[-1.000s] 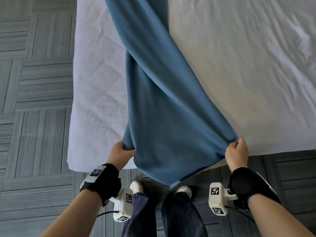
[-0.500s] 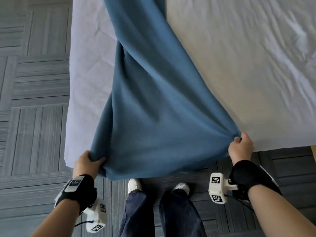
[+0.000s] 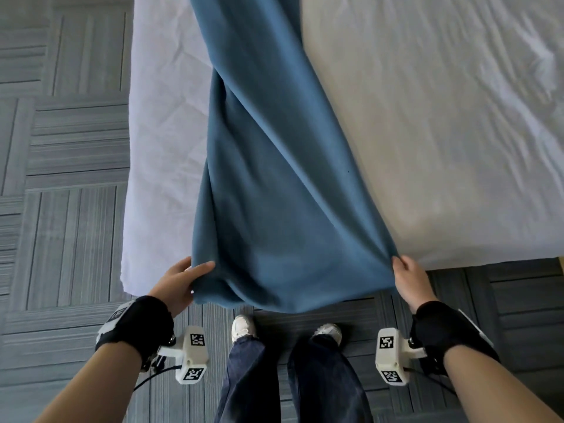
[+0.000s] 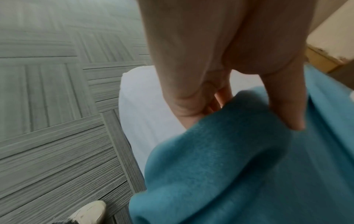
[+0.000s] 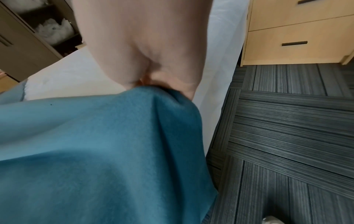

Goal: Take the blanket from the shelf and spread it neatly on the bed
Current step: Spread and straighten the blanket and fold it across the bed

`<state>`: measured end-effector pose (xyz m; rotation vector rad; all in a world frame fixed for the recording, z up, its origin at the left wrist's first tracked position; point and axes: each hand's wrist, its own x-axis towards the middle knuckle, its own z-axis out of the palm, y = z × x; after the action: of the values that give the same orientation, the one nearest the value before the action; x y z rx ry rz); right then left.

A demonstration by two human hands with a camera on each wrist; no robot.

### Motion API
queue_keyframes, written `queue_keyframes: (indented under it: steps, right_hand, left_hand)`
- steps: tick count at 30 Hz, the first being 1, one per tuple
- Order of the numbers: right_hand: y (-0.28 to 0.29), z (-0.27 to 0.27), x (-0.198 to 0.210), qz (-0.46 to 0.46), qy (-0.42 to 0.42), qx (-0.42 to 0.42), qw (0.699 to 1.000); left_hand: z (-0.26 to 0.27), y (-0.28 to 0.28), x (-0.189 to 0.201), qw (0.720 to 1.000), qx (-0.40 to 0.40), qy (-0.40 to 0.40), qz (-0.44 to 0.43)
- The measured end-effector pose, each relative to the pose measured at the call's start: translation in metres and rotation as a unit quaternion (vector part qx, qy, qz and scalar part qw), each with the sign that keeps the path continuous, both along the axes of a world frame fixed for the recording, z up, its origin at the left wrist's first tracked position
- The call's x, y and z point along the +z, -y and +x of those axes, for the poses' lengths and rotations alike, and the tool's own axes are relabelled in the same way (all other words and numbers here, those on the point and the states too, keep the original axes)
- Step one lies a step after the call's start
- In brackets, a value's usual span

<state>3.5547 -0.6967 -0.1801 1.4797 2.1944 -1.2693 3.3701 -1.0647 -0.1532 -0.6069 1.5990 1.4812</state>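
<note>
both hands pinch the blanket (left hand, right hand) over bed

plain blue blanket – white bed – grey striped floor tiles.

Both forearms extended forward and down, black wrist straps on each. Left hand: thumb laid over the blanket edge, fingers beneath, pinching it. Right hand: fingers curled, gripping the opposite corner. Hands well apart.
</note>
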Motion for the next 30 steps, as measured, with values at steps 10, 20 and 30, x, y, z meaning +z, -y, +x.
queue_keyframes:
  steps: [10,20,30]
  right_hand:
    - [-0.037,-0.004,0.015,0.168,0.004,-0.052,0.984]
    - [-0.031,0.000,0.015,0.168,-0.011,-0.033,0.985]
    - [-0.047,0.004,0.008,0.139,0.059,-0.015,0.988]
  left_hand:
    - [-0.023,0.005,-0.003,0.930,-0.082,-0.162,-0.320]
    - [-0.029,0.012,0.017,0.964,0.152,-0.186,-0.114]
    - [0.009,0.072,-0.020,0.844,-0.208,-0.172,-0.463]
